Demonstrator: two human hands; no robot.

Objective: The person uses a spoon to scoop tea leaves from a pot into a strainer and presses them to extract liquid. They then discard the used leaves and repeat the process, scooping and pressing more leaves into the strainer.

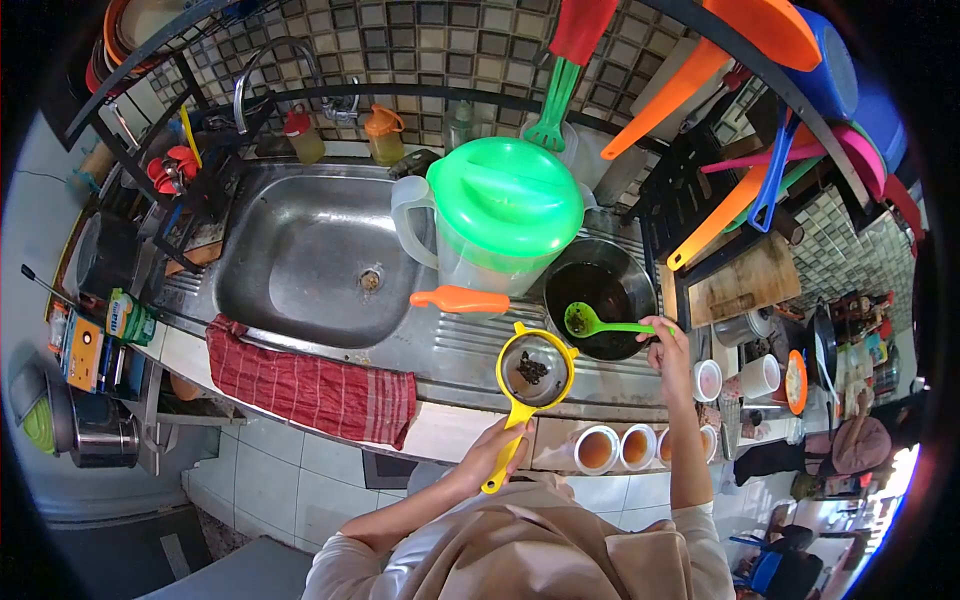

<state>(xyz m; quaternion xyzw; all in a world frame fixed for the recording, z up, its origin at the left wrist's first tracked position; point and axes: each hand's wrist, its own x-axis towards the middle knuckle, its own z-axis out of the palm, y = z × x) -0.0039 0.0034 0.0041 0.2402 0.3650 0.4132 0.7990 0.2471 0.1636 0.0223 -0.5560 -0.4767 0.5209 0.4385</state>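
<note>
My left hand (494, 455) is closed round the handle of a yellow strainer (566, 374), whose mesh has dark wet leaf bits in it. In my right hand (668, 352) is a green ladle (582, 320); its bowl, with dark bits inside, is over a dark pot (632, 283) of dark liquid. The strainer is beside the pot, over the counter's front part. Near my forearms stand several white cups (597, 452) of amber-brown liquid along the counter edge; my right forearm hides part of the row. Behind the strainer is a large clear pitcher (470, 272) with a green lid (508, 196).
A steel sink (300, 270) lies to the left, with a red checked cloth (310, 385) over its front edge. An orange handle-shaped thing (460, 299) lies by the pitcher. Utensils hang from an overhead rack (790, 100). A person (850, 445) is at far right.
</note>
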